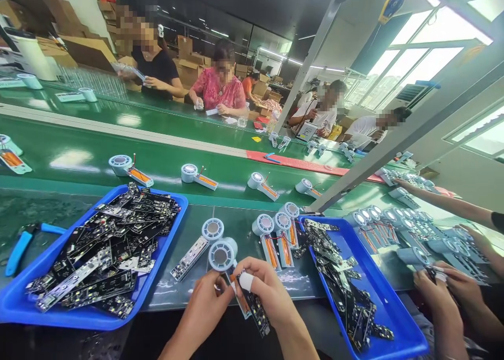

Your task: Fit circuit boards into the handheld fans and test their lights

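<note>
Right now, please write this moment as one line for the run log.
left hand: pale round-headed unit | right hand: black circuit board | beside: blue tray

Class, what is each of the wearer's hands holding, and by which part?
The left hand grips a round-headed unit by its orange stem; the right hand pinches a black circuit board near its upper end.

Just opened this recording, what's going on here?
At a green conveyor bench, the person's left hand holds a round white-and-teal plastic housing, while the right hand, one finger wrapped in white, grips a black circuit board beside it. Blue plastic trays of similar boards sit on either side. A co-worker's hands work at the right.
</note>
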`<action>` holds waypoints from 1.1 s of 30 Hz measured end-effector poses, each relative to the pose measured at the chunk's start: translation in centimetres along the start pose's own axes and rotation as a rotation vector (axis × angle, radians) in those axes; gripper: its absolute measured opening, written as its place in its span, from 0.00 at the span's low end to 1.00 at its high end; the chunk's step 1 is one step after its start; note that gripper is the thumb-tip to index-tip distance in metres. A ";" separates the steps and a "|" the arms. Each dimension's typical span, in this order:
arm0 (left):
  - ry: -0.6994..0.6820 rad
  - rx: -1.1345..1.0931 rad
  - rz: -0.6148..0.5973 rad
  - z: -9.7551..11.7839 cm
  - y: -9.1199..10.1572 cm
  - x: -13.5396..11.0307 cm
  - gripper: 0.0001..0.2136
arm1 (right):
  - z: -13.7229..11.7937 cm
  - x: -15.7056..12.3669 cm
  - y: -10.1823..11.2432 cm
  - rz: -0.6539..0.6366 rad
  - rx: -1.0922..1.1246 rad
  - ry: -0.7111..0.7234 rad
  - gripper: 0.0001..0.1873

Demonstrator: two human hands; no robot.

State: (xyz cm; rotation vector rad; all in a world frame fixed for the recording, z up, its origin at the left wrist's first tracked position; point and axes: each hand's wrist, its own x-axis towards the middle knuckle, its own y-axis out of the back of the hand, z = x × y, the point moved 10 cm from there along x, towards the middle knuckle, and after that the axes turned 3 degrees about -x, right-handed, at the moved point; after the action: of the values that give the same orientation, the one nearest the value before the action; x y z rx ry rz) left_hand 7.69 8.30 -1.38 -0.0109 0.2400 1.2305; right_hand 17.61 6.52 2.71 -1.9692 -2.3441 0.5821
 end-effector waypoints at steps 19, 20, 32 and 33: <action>-0.024 -0.196 0.001 1.7 0.1 -0.9 0.18 | -2.4 -1.1 0.9 0.114 -0.062 0.253 0.10; -0.016 -0.249 -0.026 1.7 -0.1 -1.0 0.18 | -2.3 -1.0 1.0 0.120 -0.049 0.254 0.10; -0.142 -0.232 -0.067 2.1 0.4 -0.3 0.22 | -3.1 -2.3 0.6 0.079 -0.237 0.251 0.10; -0.138 -0.231 -0.064 2.3 0.6 -0.3 0.22 | -3.1 -2.4 0.7 0.087 -0.252 0.252 0.10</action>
State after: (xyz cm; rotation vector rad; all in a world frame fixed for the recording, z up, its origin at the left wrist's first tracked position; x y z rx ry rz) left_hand 7.42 8.53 0.96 -0.1317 -0.0232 1.1838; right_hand 19.55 5.14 5.90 -2.1068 -2.2770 0.0337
